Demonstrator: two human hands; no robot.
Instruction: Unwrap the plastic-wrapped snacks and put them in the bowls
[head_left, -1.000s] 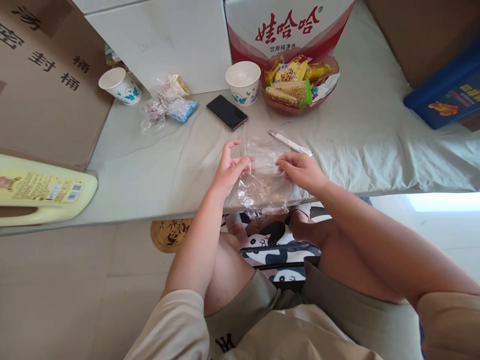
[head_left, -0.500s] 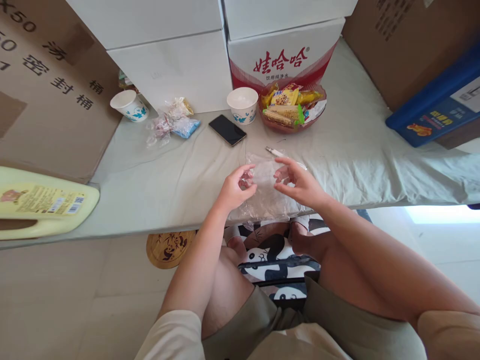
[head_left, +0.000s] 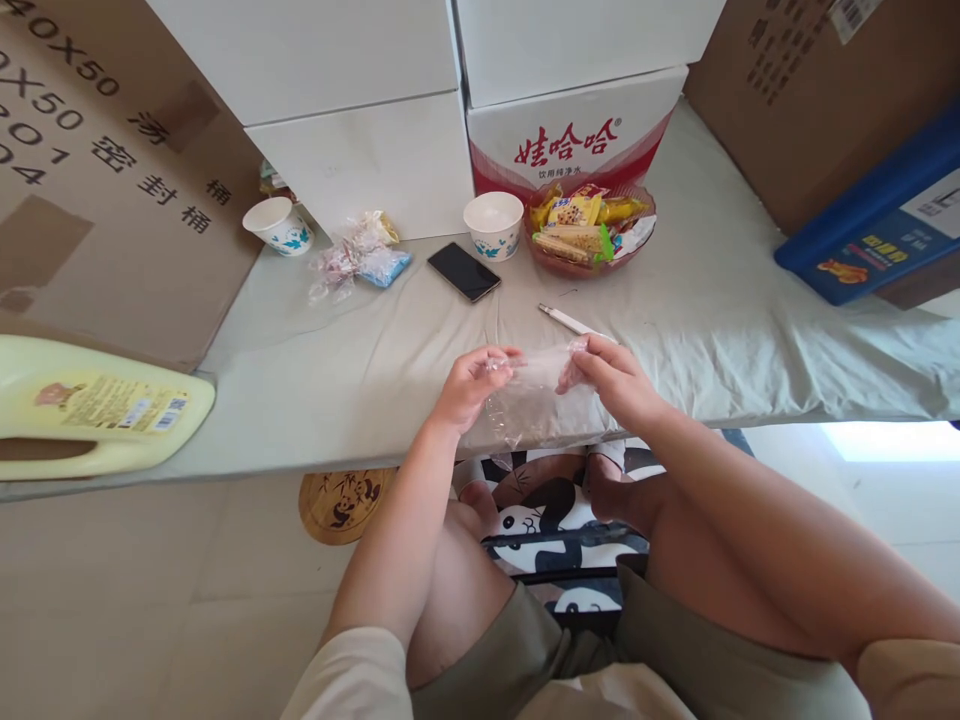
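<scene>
left hand (head_left: 471,385) and right hand (head_left: 604,375) pinch clear, wrinkled, glinting plastic film (head_left: 534,378) between them

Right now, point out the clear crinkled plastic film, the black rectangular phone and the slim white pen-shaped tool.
Clear crinkled plastic film (head_left: 534,385): head view, on its middle part.
Black rectangular phone (head_left: 464,272): head view, on the middle of its dark screen.
Slim white pen-shaped tool (head_left: 570,321): head view, on its visible shaft.

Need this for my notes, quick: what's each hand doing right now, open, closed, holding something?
Left hand: closed, holding the clear plastic by one side.
Right hand: closed, pinching its other side.
</scene>
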